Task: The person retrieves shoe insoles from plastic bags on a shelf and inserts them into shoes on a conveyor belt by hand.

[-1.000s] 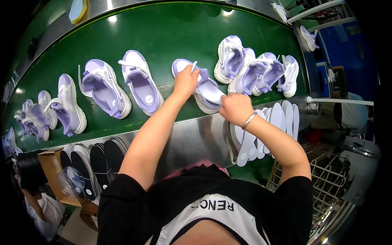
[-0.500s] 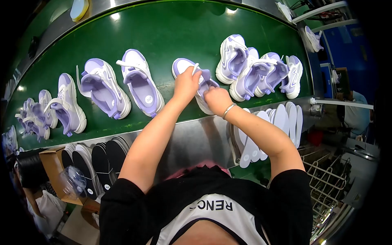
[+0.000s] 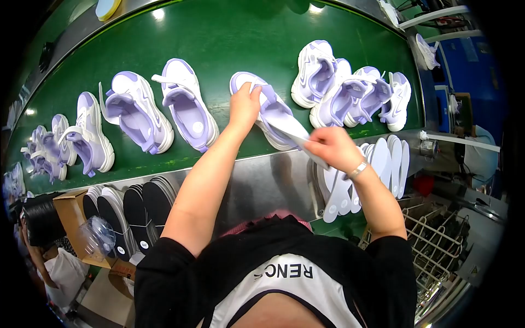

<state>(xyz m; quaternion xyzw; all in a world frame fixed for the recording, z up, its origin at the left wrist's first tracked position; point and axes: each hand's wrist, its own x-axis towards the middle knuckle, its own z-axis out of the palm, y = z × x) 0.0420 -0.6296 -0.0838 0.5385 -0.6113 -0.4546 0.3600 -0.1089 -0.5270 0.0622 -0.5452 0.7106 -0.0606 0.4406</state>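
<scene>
A white and lilac sneaker (image 3: 274, 143) lies on the green surface in front of me, toe pointing away. My left hand (image 3: 244, 111) is closed on its upper near the tongue, thumb and fingers pinching there. From the shoe's opening a pale, flexible insole (image 3: 296, 130) slants out to the right. Its near end is pinched in my right hand (image 3: 334, 150), which hovers above the metal edge, slightly blurred. How far the insole's front part reaches inside the shoe is hidden.
Matching sneakers stand to the left (image 3: 188, 112) and to the right (image 3: 315, 76) on the green bench (image 3: 229, 38). White insoles (image 3: 377, 164) hang in a row along the near right edge. Black insoles (image 3: 136, 218) are bundled by a cardboard box (image 3: 71, 224). A wire rack (image 3: 437, 235) stands lower right.
My right hand has moved from the shoe's opening to the right and toward me, with the insole now stretching between it and the shoe. My left hand stays at the sneaker's upper.
</scene>
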